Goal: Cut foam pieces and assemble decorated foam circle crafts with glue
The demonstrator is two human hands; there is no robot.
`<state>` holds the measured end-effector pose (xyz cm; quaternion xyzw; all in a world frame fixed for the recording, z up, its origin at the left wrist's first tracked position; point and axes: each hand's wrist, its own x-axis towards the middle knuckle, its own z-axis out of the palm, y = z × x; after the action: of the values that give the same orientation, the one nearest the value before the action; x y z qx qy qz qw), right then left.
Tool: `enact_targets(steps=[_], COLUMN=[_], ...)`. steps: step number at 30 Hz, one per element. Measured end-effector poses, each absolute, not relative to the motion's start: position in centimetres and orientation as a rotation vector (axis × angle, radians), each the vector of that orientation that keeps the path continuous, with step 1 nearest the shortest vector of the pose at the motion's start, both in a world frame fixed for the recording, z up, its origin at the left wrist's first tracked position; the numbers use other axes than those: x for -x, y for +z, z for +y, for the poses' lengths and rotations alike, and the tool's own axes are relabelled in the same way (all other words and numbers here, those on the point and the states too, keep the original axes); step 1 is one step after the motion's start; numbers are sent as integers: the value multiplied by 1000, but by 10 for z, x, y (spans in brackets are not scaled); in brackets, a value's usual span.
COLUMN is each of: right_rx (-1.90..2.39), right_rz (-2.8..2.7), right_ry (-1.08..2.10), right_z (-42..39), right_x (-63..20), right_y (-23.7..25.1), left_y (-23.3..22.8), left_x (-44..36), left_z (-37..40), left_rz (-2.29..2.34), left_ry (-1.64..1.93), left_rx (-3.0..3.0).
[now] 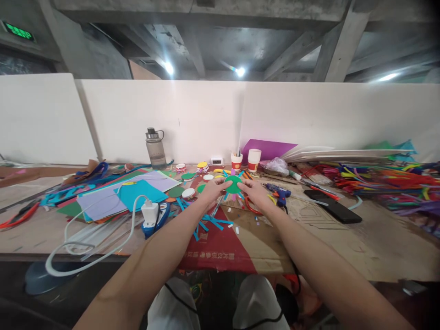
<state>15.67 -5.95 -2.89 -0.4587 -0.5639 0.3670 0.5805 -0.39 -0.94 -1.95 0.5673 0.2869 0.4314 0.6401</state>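
Head view: your left hand [215,188] and right hand [252,188] pinch opposite edges of a green disc [233,185], with blue strips [217,221] lying nearby on the red-printed cardboard [227,243].

White partitions [199,114] stand below concrete ceiling beams [199,14].
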Motion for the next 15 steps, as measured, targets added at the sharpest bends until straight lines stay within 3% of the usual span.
enact_targets(steps=[9,15], right_rx=[1165,1328], right_rz=[-1067,-1308], right_ry=[629,562], right_z=[-54,-56], right_x=[-180,-177], right_y=[-26,-28], left_y=[11,15], left_x=[25,27], left_z=[11,7], left_rz=[634,640], left_ry=[1388,1351], left_rx=[-894,-742])
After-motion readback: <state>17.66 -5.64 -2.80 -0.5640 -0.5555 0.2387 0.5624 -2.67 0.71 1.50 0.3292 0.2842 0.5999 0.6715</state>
